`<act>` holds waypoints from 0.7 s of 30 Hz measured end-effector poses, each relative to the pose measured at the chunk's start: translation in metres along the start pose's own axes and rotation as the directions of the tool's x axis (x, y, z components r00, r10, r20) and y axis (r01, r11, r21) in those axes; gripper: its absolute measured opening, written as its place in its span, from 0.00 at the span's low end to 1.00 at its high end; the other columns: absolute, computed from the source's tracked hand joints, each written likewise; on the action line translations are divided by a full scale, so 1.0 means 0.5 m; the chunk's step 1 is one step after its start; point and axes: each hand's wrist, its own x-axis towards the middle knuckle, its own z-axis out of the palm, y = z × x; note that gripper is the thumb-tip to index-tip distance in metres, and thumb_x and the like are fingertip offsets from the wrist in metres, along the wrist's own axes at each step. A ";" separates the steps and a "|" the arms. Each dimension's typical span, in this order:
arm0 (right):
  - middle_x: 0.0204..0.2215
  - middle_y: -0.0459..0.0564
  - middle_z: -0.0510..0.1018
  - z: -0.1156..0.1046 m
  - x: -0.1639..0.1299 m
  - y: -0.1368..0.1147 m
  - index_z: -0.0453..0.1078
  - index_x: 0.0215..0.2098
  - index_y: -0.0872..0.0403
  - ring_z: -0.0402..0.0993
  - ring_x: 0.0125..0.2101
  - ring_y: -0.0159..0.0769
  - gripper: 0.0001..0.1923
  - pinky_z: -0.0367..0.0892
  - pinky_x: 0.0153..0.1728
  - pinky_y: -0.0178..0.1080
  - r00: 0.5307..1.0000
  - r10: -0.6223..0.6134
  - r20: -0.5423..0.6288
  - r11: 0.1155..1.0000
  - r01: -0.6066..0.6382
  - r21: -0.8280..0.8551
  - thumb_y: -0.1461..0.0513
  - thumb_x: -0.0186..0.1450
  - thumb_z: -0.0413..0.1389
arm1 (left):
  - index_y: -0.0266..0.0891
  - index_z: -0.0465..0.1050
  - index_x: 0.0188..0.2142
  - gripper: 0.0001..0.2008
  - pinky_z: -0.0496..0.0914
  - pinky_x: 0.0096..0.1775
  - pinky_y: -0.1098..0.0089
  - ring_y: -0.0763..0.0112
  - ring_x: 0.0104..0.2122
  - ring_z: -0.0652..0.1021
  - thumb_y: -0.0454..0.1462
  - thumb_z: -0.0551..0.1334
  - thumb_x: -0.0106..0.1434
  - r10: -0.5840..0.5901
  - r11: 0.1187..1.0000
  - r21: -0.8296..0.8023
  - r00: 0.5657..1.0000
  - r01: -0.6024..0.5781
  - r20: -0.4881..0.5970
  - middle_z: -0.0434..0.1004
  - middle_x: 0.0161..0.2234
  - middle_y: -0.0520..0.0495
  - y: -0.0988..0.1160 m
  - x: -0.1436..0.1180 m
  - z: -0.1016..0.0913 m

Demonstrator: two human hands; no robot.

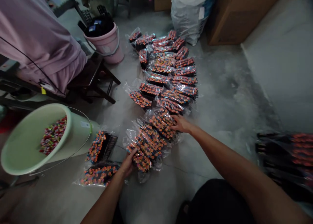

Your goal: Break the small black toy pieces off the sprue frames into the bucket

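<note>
My left hand (127, 163) is at the near-left side of a clear plastic bag (140, 159) filled with dark pieces with round orange and multicoloured ends. Its thumb lies on top; the other fingers are mostly hidden behind the bag. My right hand (181, 123) grips the far-right side of a similar bag (162, 121), fingers curled onto its edge. Another such bag (151, 139) is pressed between these two, so the row sits between my hands on the floor. Two more packs, an upper pack (96, 147) and a lower pack (99, 174), lie left of my left hand.
Many similar bags (171, 77) lie in rows beyond my hands. At left are a pale green bucket (75, 133) of small colourful pieces, a stool (94, 77), a seated person (44, 38) and a pink bucket (110, 45). A white sack (187, 17) and cardboard box (234, 19) stand behind; more packs (288, 152) lie right.
</note>
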 end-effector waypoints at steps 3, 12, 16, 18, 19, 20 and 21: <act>0.52 0.56 0.82 -0.017 -0.033 0.008 0.72 0.63 0.53 0.79 0.48 0.47 0.31 0.71 0.47 0.39 0.998 -0.057 0.033 0.995 0.054 0.085 0.57 0.62 0.68 | 0.38 0.74 0.61 0.24 0.82 0.48 0.58 0.54 0.45 0.87 0.41 0.70 0.67 -0.030 0.998 0.058 0.999 0.029 0.013 0.87 0.48 0.39 -0.014 -0.008 0.023; 0.44 0.48 0.84 -0.068 -0.187 0.163 0.67 0.66 0.54 0.77 0.39 0.38 0.36 0.67 0.40 0.34 0.997 0.074 0.036 0.997 -0.075 0.028 0.61 0.60 0.64 | 0.43 0.73 0.61 0.21 0.84 0.40 0.58 0.53 0.42 0.88 0.40 0.67 0.69 -0.168 0.966 0.207 0.985 0.156 0.039 0.87 0.46 0.42 -0.125 -0.009 0.156; 0.47 0.51 0.84 -0.119 -0.289 0.267 0.69 0.64 0.55 0.78 0.41 0.40 0.33 0.67 0.41 0.34 0.975 0.221 0.016 0.974 -0.220 -0.048 0.62 0.60 0.63 | 0.43 0.71 0.61 0.24 0.83 0.42 0.57 0.53 0.44 0.87 0.41 0.69 0.67 -0.191 0.970 0.183 0.969 0.161 0.160 0.86 0.49 0.40 -0.205 -0.032 0.279; 0.48 0.52 0.84 -0.155 -0.332 0.327 0.70 0.63 0.55 0.79 0.42 0.41 0.32 0.67 0.41 0.34 0.954 0.299 0.016 0.952 -0.296 -0.079 0.62 0.60 0.63 | 0.44 0.70 0.61 0.27 0.82 0.44 0.56 0.53 0.45 0.87 0.43 0.72 0.64 -0.184 0.976 0.160 0.959 0.151 0.214 0.85 0.51 0.40 -0.252 -0.034 0.351; 0.47 0.52 0.85 -0.174 -0.350 0.358 0.70 0.63 0.55 0.79 0.42 0.41 0.32 0.67 0.41 0.34 0.947 0.322 0.016 0.944 -0.320 -0.086 0.62 0.60 0.63 | 0.44 0.70 0.61 0.28 0.82 0.45 0.56 0.53 0.46 0.86 0.44 0.73 0.63 -0.185 0.976 0.156 0.952 0.149 0.243 0.84 0.52 0.40 -0.275 -0.033 0.389; 0.47 0.51 0.85 -0.194 -0.366 0.389 0.70 0.62 0.55 0.79 0.41 0.41 0.31 0.67 0.41 0.34 0.940 0.341 0.017 0.936 -0.338 -0.095 0.62 0.60 0.63 | 0.45 0.70 0.60 0.29 0.82 0.46 0.55 0.53 0.46 0.86 0.45 0.74 0.62 -0.192 0.975 0.159 0.944 0.153 0.268 0.84 0.53 0.40 -0.299 -0.033 0.427; 0.46 0.51 0.85 -0.214 -0.381 0.419 0.71 0.62 0.54 0.79 0.41 0.41 0.30 0.68 0.40 0.34 0.933 0.359 0.008 0.929 -0.356 -0.105 0.61 0.61 0.63 | 0.45 0.70 0.60 0.29 0.81 0.46 0.55 0.53 0.46 0.86 0.46 0.74 0.62 -0.206 0.972 0.170 0.933 0.161 0.294 0.83 0.54 0.40 -0.322 -0.034 0.465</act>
